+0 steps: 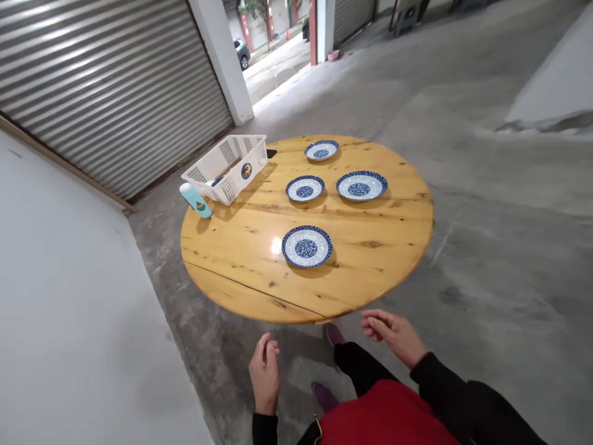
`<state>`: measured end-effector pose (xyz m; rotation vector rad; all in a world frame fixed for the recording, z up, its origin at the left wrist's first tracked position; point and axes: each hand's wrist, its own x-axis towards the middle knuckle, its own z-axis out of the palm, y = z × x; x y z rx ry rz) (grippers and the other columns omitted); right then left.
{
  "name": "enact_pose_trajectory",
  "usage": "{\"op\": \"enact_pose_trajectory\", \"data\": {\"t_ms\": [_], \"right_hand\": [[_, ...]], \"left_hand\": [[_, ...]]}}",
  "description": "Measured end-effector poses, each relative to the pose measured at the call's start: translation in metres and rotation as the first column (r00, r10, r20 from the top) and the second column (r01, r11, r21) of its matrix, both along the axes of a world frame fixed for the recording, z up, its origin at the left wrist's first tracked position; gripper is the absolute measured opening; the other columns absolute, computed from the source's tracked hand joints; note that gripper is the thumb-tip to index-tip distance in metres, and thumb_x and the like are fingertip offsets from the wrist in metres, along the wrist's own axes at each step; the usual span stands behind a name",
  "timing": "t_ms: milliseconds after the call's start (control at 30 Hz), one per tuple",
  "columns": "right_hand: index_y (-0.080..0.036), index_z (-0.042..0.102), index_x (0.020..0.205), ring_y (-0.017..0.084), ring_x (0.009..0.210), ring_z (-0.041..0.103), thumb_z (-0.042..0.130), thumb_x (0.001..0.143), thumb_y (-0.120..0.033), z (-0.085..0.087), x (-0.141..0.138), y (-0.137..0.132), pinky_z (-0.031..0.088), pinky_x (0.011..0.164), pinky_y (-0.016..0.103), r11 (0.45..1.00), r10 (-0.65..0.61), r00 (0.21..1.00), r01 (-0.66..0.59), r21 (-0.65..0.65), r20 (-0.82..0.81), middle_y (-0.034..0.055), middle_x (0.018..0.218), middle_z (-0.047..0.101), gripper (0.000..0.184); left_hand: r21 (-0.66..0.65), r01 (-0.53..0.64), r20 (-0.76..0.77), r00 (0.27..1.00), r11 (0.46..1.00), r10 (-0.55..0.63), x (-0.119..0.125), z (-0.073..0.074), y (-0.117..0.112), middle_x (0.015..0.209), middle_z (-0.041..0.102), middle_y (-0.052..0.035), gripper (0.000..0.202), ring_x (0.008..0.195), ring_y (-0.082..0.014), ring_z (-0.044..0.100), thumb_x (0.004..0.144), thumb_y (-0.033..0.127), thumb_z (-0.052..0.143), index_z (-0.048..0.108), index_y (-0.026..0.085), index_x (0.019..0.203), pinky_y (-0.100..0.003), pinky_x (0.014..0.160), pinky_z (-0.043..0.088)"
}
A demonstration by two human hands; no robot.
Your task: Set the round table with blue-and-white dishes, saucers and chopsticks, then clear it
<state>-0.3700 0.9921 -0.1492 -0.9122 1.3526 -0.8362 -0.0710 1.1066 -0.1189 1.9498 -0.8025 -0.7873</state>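
Observation:
My left hand [265, 376] hangs in front of the table's near edge, fingers loosely curled and slightly apart, holding nothing. To the right, my right hand [393, 334] is also off the table, its fingers half bent and nothing seen in it. Nearest to both hands lies a round blue-and-white plate [306, 247] on the round wooden table [241, 266]. Behind it sit a smaller plate [304, 188] and, to the right, a larger oval-looking plate [361, 185]. One more patterned plate [321, 150] lies near the far edge. No hand touches a plate.
At the table's left stands a white plastic basket [248, 164] with some items inside, hard to make out. A light-blue bottle [197, 201] leans beside it, and a dark flat object [271, 153] lies behind. A white wall [69, 278] runs along the left; a rolling shutter [106, 74] is beyond.

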Motion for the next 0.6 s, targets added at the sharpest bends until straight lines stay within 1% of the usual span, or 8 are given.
{"op": "enact_pose_trajectory", "data": {"t_ms": [67,167,233,300,367,433,533,600], "right_hand": [[-0.017,0.071,0.083,0.019,0.057,0.067,0.075,0.056,-0.049,-0.001,-0.009,-0.034,0.053,0.051,0.030,0.995,-0.100,0.995,0.100,-0.010,0.027,0.0092,0.071,0.074,0.042],[-0.016,0.072,0.081,0.018,0.056,0.067,0.078,0.056,-0.041,-0.006,-0.014,-0.096,0.055,0.051,0.028,0.973,-0.230,0.969,0.231,-0.006,0.091,0.0091,0.071,0.074,0.036],[-0.016,0.071,0.079,0.017,0.055,0.066,0.076,0.057,-0.035,-0.009,-0.013,-0.141,0.054,0.049,0.027,0.941,-0.339,0.933,0.337,0.032,0.125,0.0087,0.070,0.073,0.029],[-0.016,0.070,0.076,0.016,0.052,0.064,0.073,0.060,-0.028,-0.010,-0.010,-0.186,0.052,0.044,0.025,0.897,-0.442,0.887,0.435,0.076,0.136,0.0084,0.067,0.072,0.020],[-0.016,0.067,0.073,0.015,0.049,0.063,0.070,0.064,-0.024,-0.009,-0.008,-0.228,0.050,0.041,0.023,0.862,-0.507,0.851,0.497,0.100,0.134,0.0077,0.064,0.070,0.012],[-0.017,0.064,0.070,0.013,0.046,0.060,0.066,0.069,-0.019,-0.008,-0.010,-0.264,0.049,0.040,0.021,0.849,-0.528,0.840,0.519,0.104,0.121,0.0066,0.060,0.068,0.004],[-0.018,0.058,0.064,0.012,0.042,0.057,0.062,0.078,-0.016,-0.009,-0.016,-0.304,0.047,0.039,0.019,0.837,-0.543,0.835,0.531,0.130,0.085,0.0044,0.054,0.063,0.014],[-0.019,0.056,0.065,0.012,0.043,0.057,0.059,0.085,-0.016,-0.012,-0.021,-0.325,0.047,0.039,0.019,0.831,-0.548,0.834,0.535,0.150,0.065,0.0037,0.054,0.062,0.020]], "left_hand": [[-0.010,0.059,-0.014,0.998,0.998,-0.059,-0.005,0.003,-0.030,0.100,0.076,-0.0138,0.060,0.086,-0.0241,0.074,0.084,0.062,0.056,0.069,0.014,0.118,-0.036,0.083,0.059],[-0.016,0.141,0.006,0.990,0.990,-0.141,-0.008,0.005,-0.068,0.098,0.076,-0.0124,0.057,0.088,-0.0237,0.072,0.087,0.061,0.053,0.070,0.015,0.118,-0.035,0.086,0.058],[0.001,0.183,0.013,0.983,0.983,-0.183,-0.007,0.003,-0.089,0.093,0.075,-0.0107,0.055,0.088,-0.0239,0.072,0.088,0.061,0.053,0.071,0.016,0.115,-0.035,0.087,0.057],[0.027,0.198,-0.023,0.980,0.980,-0.197,-0.005,-0.002,-0.109,0.089,0.075,-0.0091,0.058,0.084,-0.0239,0.071,0.086,0.062,0.055,0.070,0.017,0.119,-0.035,0.084,0.057],[0.037,0.177,-0.080,0.982,0.984,-0.174,-0.003,-0.009,-0.129,0.086,0.073,-0.0086,0.063,0.081,-0.0240,0.071,0.083,0.065,0.059,0.069,0.016,0.121,-0.035,0.082,0.057],[0.042,0.125,-0.162,0.980,0.991,-0.117,-0.003,-0.015,-0.147,0.085,0.072,-0.0088,0.071,0.080,-0.0243,0.070,0.078,0.070,0.062,0.067,0.014,0.122,-0.036,0.079,0.057],[0.061,0.047,-0.264,0.964,0.997,-0.029,-0.007,-0.019,-0.167,0.088,0.072,-0.0100,0.081,0.081,-0.0243,0.070,0.072,0.076,0.064,0.065,0.013,0.124,-0.035,0.074,0.058],[0.077,0.040,-0.285,0.958,0.996,-0.016,-0.010,-0.020,-0.174,0.089,0.072,-0.0105,0.084,0.081,-0.0239,0.069,0.071,0.078,0.064,0.065,0.013,0.124,-0.034,0.073,0.058]]}}
